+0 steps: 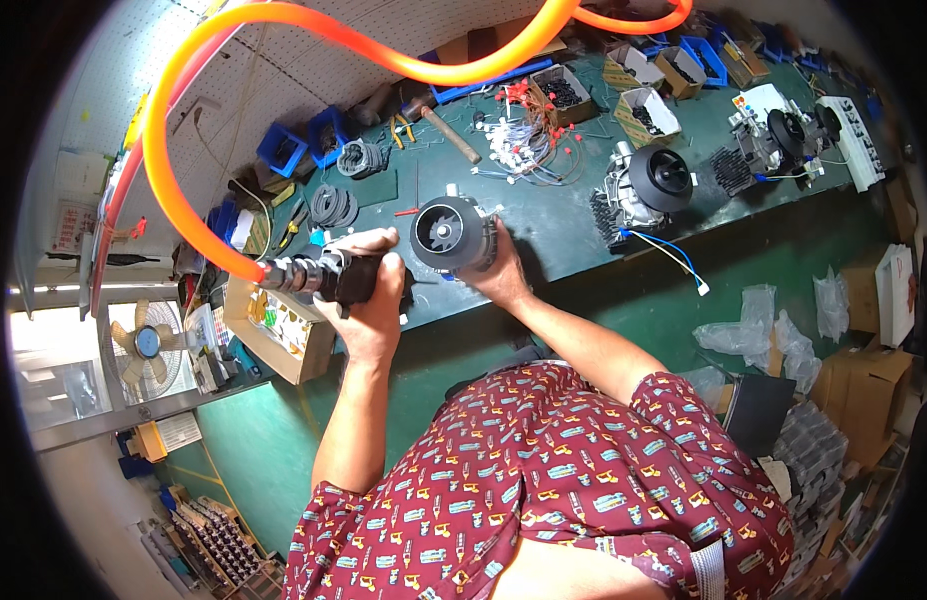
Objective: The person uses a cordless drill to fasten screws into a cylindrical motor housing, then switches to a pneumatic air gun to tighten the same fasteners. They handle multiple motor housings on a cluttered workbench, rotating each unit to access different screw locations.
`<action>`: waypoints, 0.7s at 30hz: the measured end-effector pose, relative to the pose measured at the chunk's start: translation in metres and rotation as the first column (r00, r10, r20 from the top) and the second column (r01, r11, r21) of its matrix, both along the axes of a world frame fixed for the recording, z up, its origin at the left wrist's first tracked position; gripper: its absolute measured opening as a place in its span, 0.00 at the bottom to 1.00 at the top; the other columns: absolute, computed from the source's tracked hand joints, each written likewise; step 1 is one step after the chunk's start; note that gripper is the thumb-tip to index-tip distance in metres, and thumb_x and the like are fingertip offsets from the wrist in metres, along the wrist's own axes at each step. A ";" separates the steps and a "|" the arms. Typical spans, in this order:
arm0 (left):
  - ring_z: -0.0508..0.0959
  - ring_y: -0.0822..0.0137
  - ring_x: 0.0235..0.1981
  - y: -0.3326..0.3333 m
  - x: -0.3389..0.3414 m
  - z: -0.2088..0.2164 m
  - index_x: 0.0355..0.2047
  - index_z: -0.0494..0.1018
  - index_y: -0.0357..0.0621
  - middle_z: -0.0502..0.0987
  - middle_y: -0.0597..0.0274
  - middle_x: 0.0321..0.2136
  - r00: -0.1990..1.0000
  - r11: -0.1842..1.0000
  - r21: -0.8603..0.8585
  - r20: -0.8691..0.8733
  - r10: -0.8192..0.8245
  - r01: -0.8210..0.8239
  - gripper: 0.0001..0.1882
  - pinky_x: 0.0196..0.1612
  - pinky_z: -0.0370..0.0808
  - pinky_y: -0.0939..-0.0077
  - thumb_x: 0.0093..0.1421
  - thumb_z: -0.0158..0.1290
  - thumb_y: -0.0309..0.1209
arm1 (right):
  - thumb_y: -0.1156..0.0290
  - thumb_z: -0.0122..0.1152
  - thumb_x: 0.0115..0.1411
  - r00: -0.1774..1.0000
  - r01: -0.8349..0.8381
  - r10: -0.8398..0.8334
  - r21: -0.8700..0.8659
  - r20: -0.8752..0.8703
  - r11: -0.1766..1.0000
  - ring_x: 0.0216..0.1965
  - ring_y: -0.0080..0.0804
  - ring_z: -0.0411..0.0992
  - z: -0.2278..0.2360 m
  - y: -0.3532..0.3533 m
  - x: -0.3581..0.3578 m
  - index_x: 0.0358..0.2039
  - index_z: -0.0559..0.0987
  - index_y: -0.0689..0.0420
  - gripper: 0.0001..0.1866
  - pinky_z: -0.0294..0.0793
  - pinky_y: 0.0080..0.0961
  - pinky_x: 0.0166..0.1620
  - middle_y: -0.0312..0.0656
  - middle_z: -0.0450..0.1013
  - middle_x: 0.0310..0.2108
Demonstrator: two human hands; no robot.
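Observation:
My left hand (375, 310) is wrapped round a black pneumatic driver (355, 278), joined by metal fittings to a thick orange air hose (163, 180). The tool's tip points right, toward a blower motor (445, 232) with a round black housing and a vaned wheel in its middle. My right hand (501, 268) grips this blower motor from its right side, close to the bench's front edge. Its fingers are partly hidden behind the housing. A gap shows between driver and motor.
The green workbench (563, 240) carries more blower assemblies (659, 185) to the right. Wire connectors (523, 145), a hammer (451, 135), black coiled parts (333, 206) and blue bins (281, 150) lie behind. An open cardboard box (318, 350) stands at the left front; a fan (145, 342) is far left.

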State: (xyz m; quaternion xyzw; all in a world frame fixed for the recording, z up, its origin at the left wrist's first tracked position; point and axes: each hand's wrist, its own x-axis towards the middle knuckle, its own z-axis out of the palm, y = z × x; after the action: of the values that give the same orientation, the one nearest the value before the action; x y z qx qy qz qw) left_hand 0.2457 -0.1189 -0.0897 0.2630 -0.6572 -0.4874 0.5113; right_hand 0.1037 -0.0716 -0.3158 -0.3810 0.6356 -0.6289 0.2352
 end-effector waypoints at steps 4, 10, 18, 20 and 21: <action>0.82 0.58 0.48 0.018 -0.016 0.006 0.45 0.72 0.37 0.81 0.52 0.42 0.982 0.989 0.014 -0.123 -0.144 0.147 0.14 0.57 0.78 0.59 0.59 0.59 0.17 | 0.62 0.83 0.40 0.996 -0.043 0.044 -0.016 0.075 0.999 0.52 0.50 0.75 0.014 0.003 -0.005 0.57 0.68 0.58 0.45 0.74 0.43 0.55 0.51 0.74 0.50; 0.81 0.58 0.50 0.019 -0.040 -0.017 0.47 0.69 0.38 0.80 0.51 0.45 0.988 0.990 -0.061 -0.085 -0.132 0.127 0.15 0.59 0.76 0.57 0.61 0.60 0.19 | 0.67 0.83 0.41 0.969 -0.129 0.143 -0.083 0.200 0.988 0.49 0.43 0.76 0.026 0.003 -0.008 0.54 0.69 0.56 0.41 0.75 0.38 0.52 0.47 0.76 0.47; 0.82 0.56 0.51 0.015 -0.044 -0.031 0.46 0.69 0.37 0.80 0.51 0.45 0.996 0.994 -0.077 -0.035 -0.083 0.080 0.14 0.60 0.76 0.58 0.62 0.59 0.19 | 0.67 0.83 0.39 0.983 -0.083 0.106 -0.152 0.148 0.985 0.47 0.42 0.76 0.006 -0.003 -0.006 0.52 0.69 0.55 0.40 0.75 0.39 0.51 0.44 0.74 0.45; 0.82 0.56 0.51 0.015 -0.043 -0.033 0.46 0.69 0.37 0.80 0.51 0.45 0.996 0.995 -0.070 -0.045 -0.081 0.077 0.14 0.60 0.76 0.58 0.62 0.59 0.19 | 0.67 0.83 0.39 0.981 -0.089 0.114 -0.160 0.156 0.983 0.47 0.42 0.75 0.005 -0.004 -0.006 0.52 0.69 0.56 0.40 0.75 0.39 0.51 0.44 0.74 0.45; 0.82 0.56 0.51 0.014 -0.043 -0.033 0.46 0.69 0.37 0.80 0.51 0.45 0.996 0.995 -0.068 -0.037 -0.076 0.073 0.14 0.60 0.76 0.58 0.62 0.59 0.20 | 0.67 0.83 0.39 0.980 -0.091 0.117 -0.163 0.159 0.982 0.47 0.43 0.75 0.005 -0.004 -0.006 0.52 0.69 0.56 0.40 0.75 0.39 0.51 0.44 0.74 0.45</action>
State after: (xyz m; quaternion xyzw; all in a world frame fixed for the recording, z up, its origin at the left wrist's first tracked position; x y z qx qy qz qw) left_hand 0.2032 -0.1046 -0.1230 0.2115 -0.6721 -0.4891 0.5142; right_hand 0.0977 -0.0754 -0.3110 -0.3765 0.5419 -0.6931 0.2902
